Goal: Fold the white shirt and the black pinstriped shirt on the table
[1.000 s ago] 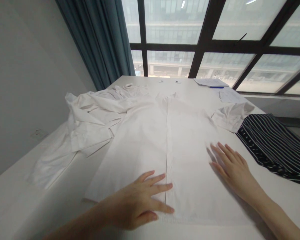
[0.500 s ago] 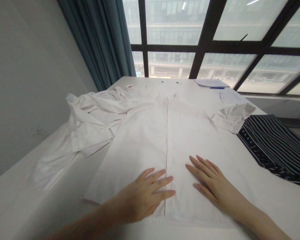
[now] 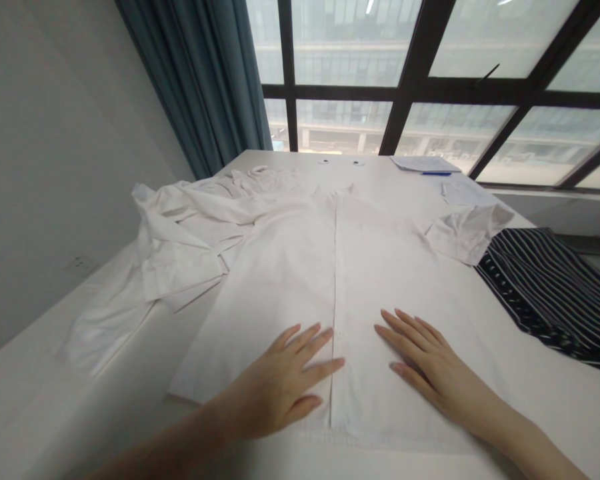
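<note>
A white shirt point(image 3: 385, 267) lies spread on the white table, its collar end toward the window and its front opening running down the middle. My left hand point(image 3: 285, 383) rests on the lower left panel, fingers spread, the fingertips reaching the front edge. On the lower right panel my right hand point(image 3: 425, 367) lies flat with its fingers stretched out. Neither hand holds anything. The shirt's right short sleeve point(image 3: 467, 233) is creased and stretches out toward a black-and-white striped cloth.
Crumpled white garments point(image 3: 180, 247) lie along the table's left side. The striped cloth point(image 3: 555, 293) hangs over the right edge. Papers point(image 3: 423, 164) and a blue pen point(image 3: 436, 174) lie at the far right of the white table point(image 3: 130, 407). A blue curtain point(image 3: 200, 80) hangs beside the window.
My left hand has shifted slightly up and left on the shirt, its fingers now more spread. My right hand stays nearly in place. The view has moved very slightly.
</note>
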`<action>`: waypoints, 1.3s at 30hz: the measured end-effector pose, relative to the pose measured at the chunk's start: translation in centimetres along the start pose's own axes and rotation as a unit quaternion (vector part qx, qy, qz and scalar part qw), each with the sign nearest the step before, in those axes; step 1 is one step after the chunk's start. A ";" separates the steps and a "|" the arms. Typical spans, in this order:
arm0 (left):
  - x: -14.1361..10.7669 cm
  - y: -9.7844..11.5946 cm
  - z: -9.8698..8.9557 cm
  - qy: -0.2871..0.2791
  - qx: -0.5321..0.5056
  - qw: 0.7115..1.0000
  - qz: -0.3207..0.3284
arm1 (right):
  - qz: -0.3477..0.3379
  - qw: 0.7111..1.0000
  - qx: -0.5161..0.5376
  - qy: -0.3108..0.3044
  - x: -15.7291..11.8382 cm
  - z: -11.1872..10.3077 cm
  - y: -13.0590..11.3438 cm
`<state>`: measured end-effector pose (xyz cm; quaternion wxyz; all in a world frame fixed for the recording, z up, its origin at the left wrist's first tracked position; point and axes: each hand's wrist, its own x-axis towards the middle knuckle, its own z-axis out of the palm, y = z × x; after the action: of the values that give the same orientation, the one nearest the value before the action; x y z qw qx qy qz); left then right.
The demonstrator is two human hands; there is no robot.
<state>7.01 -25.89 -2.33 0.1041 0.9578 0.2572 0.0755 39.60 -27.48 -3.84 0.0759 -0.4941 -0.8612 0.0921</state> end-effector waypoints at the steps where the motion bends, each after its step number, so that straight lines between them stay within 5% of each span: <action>1: -0.1 -0.3 0.1 0.001 0.006 1.000 -0.013 | 0.003 1.000 -0.001 -0.001 0.0 0.0 0.1; 20: -2.6 -7.2 0.6 0.042 0.122 0.964 -0.232 | 0.100 0.990 -0.066 0.069 -1.2 0.8 3.4; 39: -3.0 -8.9 1.5 0.086 0.220 0.914 -0.328 | 0.179 0.961 -0.168 0.130 -1.7 0.9 5.1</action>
<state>0.48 -20.13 -6.16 -0.1132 0.8078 0.5752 0.0606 44.56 -26.52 -5.97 0.0855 -0.6535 -0.7444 -0.1070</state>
